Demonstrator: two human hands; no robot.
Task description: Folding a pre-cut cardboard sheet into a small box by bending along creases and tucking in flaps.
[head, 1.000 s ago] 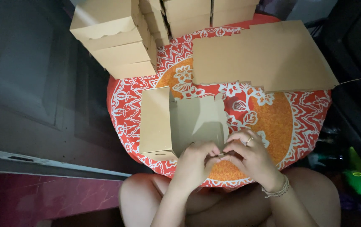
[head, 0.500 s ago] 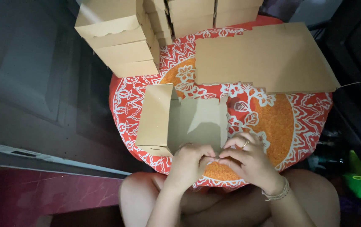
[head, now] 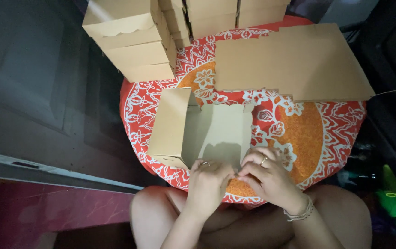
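Head view, looking down. The left hand point(head: 207, 184) and the right hand point(head: 269, 177) meet at the near edge of a half-formed tan cardboard box point(head: 202, 131), fingers curled in a narrow grip that pinches the near flap of the box between them; the flap itself is mostly hidden under the knuckles. A ring point(head: 263, 160) sits on one right finger and a beaded bracelet point(head: 299, 213) circles the right wrist. The box lies open on the near left part of the worktop point(head: 308, 133), a round surface covered in a red, orange and white patterned cloth; its left wall stands tilted upward, its floor panel lies flat. Beyond it, on the far right of the worktop, rests a stack of flat unfolded cardboard sheets point(head: 294, 62), apart from the box. At the far left edge stands a stack of finished closed boxes point(head: 131, 41), with further boxes point(head: 211, 16) behind it. The person's bare knees show below the worktop.
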